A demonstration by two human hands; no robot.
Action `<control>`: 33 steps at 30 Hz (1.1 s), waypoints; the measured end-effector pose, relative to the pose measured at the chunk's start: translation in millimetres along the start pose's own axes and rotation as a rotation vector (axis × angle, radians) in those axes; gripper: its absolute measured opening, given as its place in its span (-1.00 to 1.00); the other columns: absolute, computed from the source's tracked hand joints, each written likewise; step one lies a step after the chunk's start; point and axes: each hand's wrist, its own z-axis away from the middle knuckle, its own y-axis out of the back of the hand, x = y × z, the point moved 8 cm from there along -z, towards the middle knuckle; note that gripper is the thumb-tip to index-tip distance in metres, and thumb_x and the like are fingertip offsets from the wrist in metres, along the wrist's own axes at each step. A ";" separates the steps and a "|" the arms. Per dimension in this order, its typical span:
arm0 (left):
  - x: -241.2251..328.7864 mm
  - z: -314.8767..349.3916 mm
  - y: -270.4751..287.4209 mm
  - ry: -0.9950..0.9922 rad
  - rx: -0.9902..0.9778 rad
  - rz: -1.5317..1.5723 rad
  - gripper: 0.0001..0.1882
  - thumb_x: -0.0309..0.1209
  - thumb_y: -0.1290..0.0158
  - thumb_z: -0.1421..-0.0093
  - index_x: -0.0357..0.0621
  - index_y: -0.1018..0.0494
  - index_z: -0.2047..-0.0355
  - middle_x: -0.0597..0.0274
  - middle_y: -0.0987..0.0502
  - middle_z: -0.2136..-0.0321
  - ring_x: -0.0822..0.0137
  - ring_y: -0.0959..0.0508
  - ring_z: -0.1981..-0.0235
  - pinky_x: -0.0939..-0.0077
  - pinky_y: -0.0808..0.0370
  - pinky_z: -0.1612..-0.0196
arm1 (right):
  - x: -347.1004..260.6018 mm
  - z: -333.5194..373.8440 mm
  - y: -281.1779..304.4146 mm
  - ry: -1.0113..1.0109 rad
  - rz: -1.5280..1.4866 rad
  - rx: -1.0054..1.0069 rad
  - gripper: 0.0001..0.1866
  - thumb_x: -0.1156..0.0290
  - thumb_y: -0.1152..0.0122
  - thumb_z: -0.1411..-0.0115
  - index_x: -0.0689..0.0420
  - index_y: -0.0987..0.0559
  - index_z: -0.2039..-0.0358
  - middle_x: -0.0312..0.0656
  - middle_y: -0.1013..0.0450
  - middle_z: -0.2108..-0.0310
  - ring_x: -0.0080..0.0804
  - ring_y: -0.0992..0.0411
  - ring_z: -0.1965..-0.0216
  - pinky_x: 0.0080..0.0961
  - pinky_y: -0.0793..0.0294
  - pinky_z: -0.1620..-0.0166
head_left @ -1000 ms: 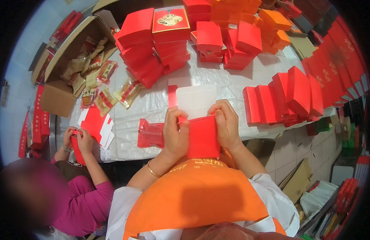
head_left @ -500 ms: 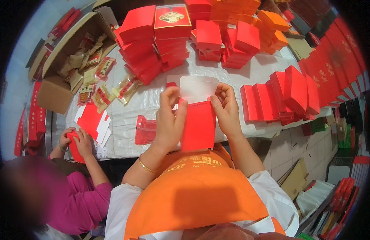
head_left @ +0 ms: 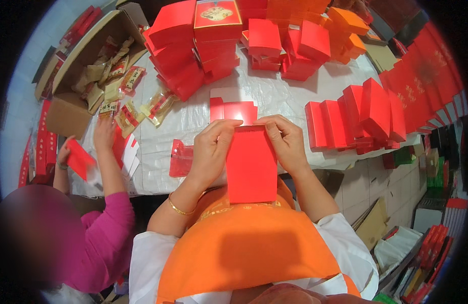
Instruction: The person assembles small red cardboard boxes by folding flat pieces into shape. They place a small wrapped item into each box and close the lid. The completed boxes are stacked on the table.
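Between my two hands I hold a small red box (head_left: 251, 167) upright against the front of my orange apron. My left hand (head_left: 211, 149) is closed on its upper left corner, fingers along the top edge. On the upper right corner my right hand (head_left: 287, 144) grips in the same way, thumb down the front. The top edge lies under my fingertips, and no raised white flap shows. Just beyond my hands, a flat red and white carton blank (head_left: 221, 109) lies on the white-covered table. Left of my left hand is a red plastic packet (head_left: 181, 159).
At left, a co-worker holds a red box (head_left: 81, 159) and reaches toward wrapped food packets (head_left: 128, 119) beside an open cardboard carton (head_left: 69, 119). Tall stacks of red boxes (head_left: 173, 45) stand at the back. A row of red boxes (head_left: 340, 124) stands to my right.
The white flap that stood up from my box is folded down out of sight. My hands have drawn closer over its top. The co-worker's hand has moved forward to the packets.
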 end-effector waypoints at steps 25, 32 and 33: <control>61.1 13.4 -5.2 -0.306 -0.198 -0.162 -0.71 -0.47 -0.12 -0.24 -0.31 -0.52 0.04 -0.05 -0.60 0.16 0.03 -0.62 0.17 0.32 -0.55 0.10 | -51.2 19.6 17.4 0.293 -0.050 -0.241 -0.68 0.51 -0.03 -0.26 0.22 -0.64 0.03 0.00 -0.57 0.05 -0.15 -0.54 -0.01 -0.35 -0.48 -0.09; 59.6 24.3 -20.8 -0.333 -0.256 -0.260 -0.56 -0.49 -0.19 -0.18 -0.29 -0.46 -0.09 -0.07 -0.55 0.00 0.00 -0.60 0.03 0.26 -0.52 -0.03 | -47.9 29.2 21.1 0.252 0.019 -0.269 -0.64 0.55 -0.14 -0.19 0.17 -0.65 -0.01 0.00 -0.55 0.01 -0.15 -0.54 -0.02 -0.35 -0.50 -0.08; 59.1 25.0 -21.4 -0.346 -0.265 -0.275 -0.55 -0.49 -0.19 -0.18 -0.28 -0.45 -0.09 -0.08 -0.55 -0.02 0.00 -0.59 0.02 0.26 -0.52 -0.04 | -48.8 28.8 21.4 0.257 0.032 -0.282 -0.64 0.55 -0.14 -0.19 0.17 -0.65 -0.01 0.00 -0.55 0.01 -0.16 -0.54 -0.02 -0.36 -0.50 -0.08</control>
